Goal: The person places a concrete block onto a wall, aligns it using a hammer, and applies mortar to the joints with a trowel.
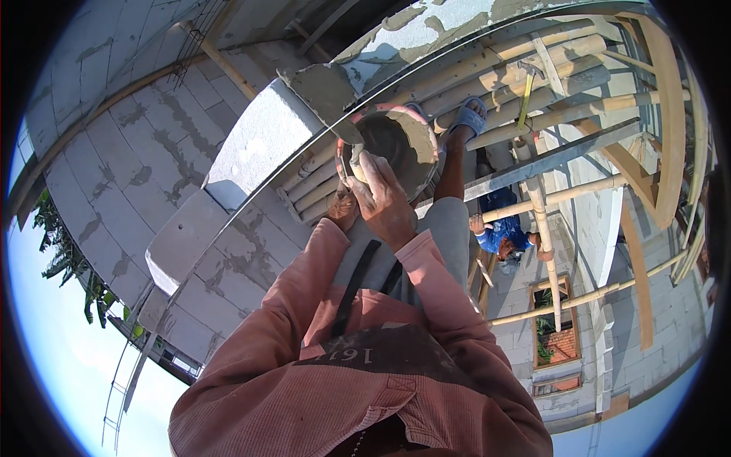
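Note:
My right hand (384, 199) is closed around the handle of a trowel (358, 161). The trowel's blade, thick with grey mortar (320, 93), lies against the end of a white wall block (263, 145). Just below the trowel stands a round bucket with a reddish rim (435, 145), holding wet grey mortar (419, 137). My left hand (343, 209) is closed at the bucket's near left rim, its fingers partly hidden by my right hand and the bucket.
Bamboo poles (567, 53) form a platform under my sandalled foot (472, 114). A hammer (527, 87) with a yellow handle lies there. A thin dark line (251, 199) runs along the wall top. Lower right, a person in blue (502, 221) grips a bamboo pole (552, 282).

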Tool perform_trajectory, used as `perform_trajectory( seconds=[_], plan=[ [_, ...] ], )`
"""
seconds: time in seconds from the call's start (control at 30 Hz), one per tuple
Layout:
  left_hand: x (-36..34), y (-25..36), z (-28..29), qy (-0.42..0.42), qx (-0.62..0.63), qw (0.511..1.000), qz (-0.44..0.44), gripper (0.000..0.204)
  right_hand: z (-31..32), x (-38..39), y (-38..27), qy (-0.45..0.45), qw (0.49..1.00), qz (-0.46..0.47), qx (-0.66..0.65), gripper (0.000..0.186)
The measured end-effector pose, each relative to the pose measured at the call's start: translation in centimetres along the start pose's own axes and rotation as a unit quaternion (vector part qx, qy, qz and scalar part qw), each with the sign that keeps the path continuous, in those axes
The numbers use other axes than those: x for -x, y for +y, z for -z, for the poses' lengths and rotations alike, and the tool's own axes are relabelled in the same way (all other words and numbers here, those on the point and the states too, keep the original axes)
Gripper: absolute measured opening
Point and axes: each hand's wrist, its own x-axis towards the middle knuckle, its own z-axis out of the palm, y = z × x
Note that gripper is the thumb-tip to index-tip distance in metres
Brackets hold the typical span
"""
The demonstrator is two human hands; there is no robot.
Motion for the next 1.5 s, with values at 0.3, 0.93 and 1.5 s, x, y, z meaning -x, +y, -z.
perform_trajectory(
  seconds=[0.3, 0.93, 1.5],
  plan=[
    [-0.4, -2.1, 1.2, -0.041, -0.041, 0.998, -0.030, 0.050, 0.5, 7.1, 0.2, -0.077, 0.989, 0.044, 0.118, 0.028],
    [-0.4, 4.1, -3.2, -0.015, -0.103, 0.993, -0.059, 0.060, 5.7, 1.7, 4.4, -0.216, 0.855, -0.186, 0.433, 0.033],
    [-1.5, 3.0, 0.3, -0.051, 0.094, 0.994, 0.020, 0.063, 11.7, 6.8, 4.3, -0.196, 0.797, -0.394, -0.414, 0.056]
  ],
)
